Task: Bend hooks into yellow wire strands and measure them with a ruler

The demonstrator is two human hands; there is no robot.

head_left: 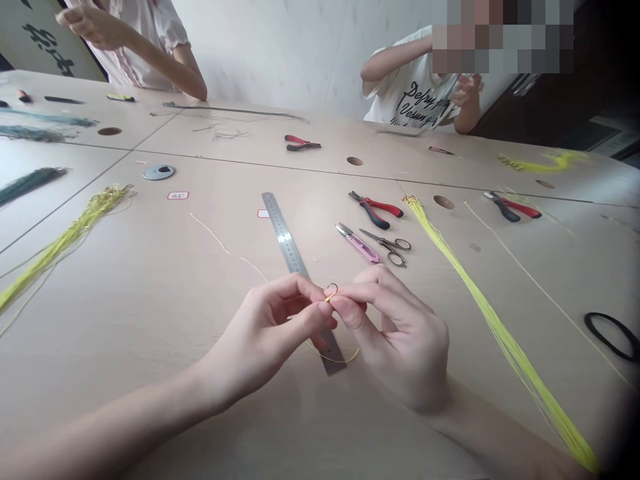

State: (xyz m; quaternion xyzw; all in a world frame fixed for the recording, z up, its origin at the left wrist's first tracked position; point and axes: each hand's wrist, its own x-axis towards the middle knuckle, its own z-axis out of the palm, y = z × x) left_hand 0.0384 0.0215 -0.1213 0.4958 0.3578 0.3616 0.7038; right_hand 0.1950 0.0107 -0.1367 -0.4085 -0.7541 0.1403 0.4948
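Observation:
Above the steel ruler (285, 240), my left hand (267, 333) and my right hand (403, 333) meet fingertip to fingertip. Between them is a small fish hook (334, 287), its curved bend pointing up. Yellow line is wound at its shank, and both thumbs and forefingers pinch there. Which fingers bear on the hook and which on the line is partly hidden. A loop of thin yellow line (345, 361) hangs below the fingers over the ruler's near end. Another pale length of line (225, 251) runs away across the table on the left.
Beyond my right hand lie red-and-black pliers (377, 208), a pink thread snipper (359, 244) and scissors (393, 247). Bundles of yellow line lie left (65, 241) and right (470, 283). A black ring (590, 327) is at right. Two people sit across the table (165, 413).

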